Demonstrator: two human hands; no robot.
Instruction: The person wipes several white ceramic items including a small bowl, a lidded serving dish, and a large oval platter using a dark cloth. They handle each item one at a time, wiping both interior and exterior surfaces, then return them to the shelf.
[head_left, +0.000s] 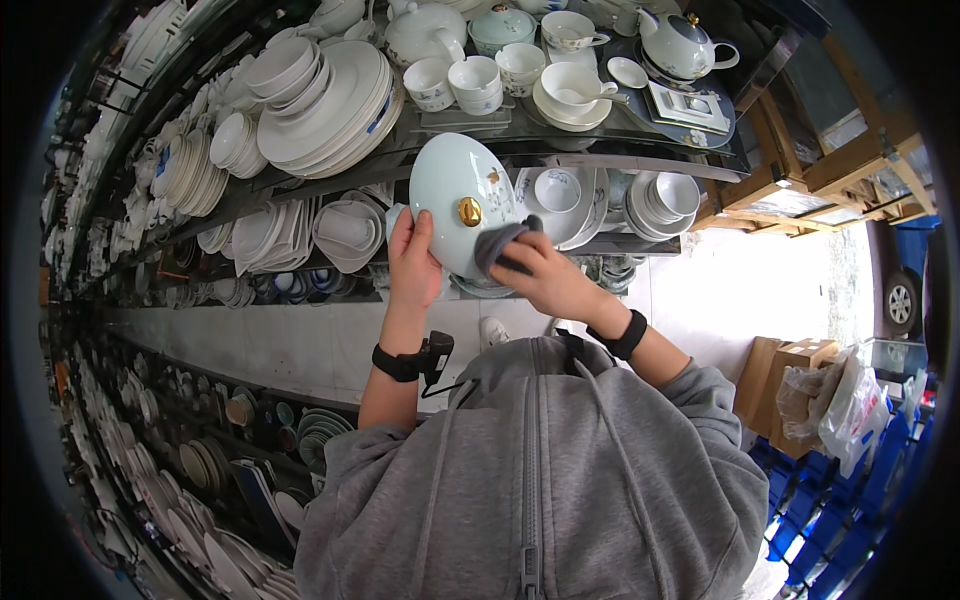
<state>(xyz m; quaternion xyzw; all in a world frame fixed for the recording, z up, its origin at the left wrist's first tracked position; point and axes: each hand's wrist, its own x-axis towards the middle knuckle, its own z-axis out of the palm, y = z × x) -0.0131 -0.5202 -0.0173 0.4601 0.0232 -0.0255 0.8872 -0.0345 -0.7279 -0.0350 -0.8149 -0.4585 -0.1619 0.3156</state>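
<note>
A pale celadon porcelain lid (442, 176) with a gold knob (469, 212) and a floral pattern is held up before me, tilted. My left hand (416, 259) grips its left edge, thumb on top and the other fingers partly hidden beneath. Something pale, too covered to make out, shows beside those fingers. In my right hand (551, 274) is a bunched dark grey cloth (496, 246), pressed against the lid's lower right part.
A dark display shelf (480, 135) ahead carries stacked plates (330, 112), cups (476, 79) and a white teapot (679, 49). Lower tiers hold more dishes (349, 229). Shelves of crockery (202, 465) stand behind at left. At right are cardboard boxes (795, 397) and wooden frames (817, 169).
</note>
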